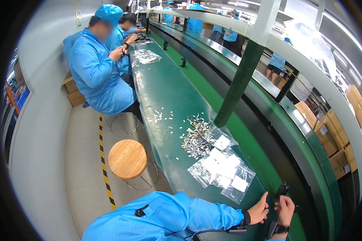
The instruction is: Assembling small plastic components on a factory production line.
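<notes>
My left hand (258, 210) reaches past the bench's right edge, its fingers apart, with nothing seen in it. Close beside it, my right hand (284, 209) is over the green belt with its fingers curled, closed on a small black device (283, 189) that sticks out beyond the fingertips. What the device is I cannot make out. Another dark bit shows by the right side of that hand, mostly hidden. Clear plastic bags with white labels (221, 166) lie on the bench ahead of my left hand. Behind them is a heap of small black, white and gold parts (195, 140).
The long green bench (165, 88) runs away from me beside a conveyor belt (205, 88) carrying small black devices (184, 62). A dark post (241, 80) rises between them. A wooden stool (127, 159) stands at left. Co-workers in blue (94, 68) sit farther along.
</notes>
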The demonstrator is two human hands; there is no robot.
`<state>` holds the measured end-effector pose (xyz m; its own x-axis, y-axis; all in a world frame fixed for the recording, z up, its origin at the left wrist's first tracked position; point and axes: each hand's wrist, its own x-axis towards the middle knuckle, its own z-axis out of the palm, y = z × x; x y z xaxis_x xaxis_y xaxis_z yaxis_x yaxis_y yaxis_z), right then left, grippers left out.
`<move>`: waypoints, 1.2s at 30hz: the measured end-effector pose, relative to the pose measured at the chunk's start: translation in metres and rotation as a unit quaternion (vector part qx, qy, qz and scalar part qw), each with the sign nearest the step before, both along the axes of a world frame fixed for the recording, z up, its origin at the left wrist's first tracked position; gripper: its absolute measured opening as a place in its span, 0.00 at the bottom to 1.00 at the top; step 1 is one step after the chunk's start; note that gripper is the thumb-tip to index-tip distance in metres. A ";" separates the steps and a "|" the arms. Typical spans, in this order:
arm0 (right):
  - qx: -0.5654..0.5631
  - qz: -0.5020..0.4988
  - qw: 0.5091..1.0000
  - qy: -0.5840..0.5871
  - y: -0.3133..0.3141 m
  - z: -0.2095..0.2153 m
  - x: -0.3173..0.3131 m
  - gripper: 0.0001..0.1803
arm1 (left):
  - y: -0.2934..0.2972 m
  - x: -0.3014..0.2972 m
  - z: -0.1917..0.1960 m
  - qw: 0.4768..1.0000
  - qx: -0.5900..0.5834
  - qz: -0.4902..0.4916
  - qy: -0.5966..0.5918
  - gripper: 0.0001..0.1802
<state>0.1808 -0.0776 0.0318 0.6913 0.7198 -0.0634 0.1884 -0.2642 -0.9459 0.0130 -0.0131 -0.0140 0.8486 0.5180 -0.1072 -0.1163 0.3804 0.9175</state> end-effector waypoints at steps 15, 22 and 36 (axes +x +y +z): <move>0.086 0.064 0.975 0.195 -0.095 -0.012 -0.093 0.20 | 0.017 -0.004 -0.004 0.989 0.076 -0.117 -0.049 0.24; 0.149 -0.073 0.981 0.100 -0.117 -0.018 -0.081 0.12 | 0.009 -0.003 -0.005 0.981 0.151 -0.120 -0.011 0.23; 0.157 -0.042 0.985 -0.066 -0.103 -0.012 -0.099 0.21 | 0.011 -0.018 0.004 0.965 0.246 -0.086 -0.001 0.16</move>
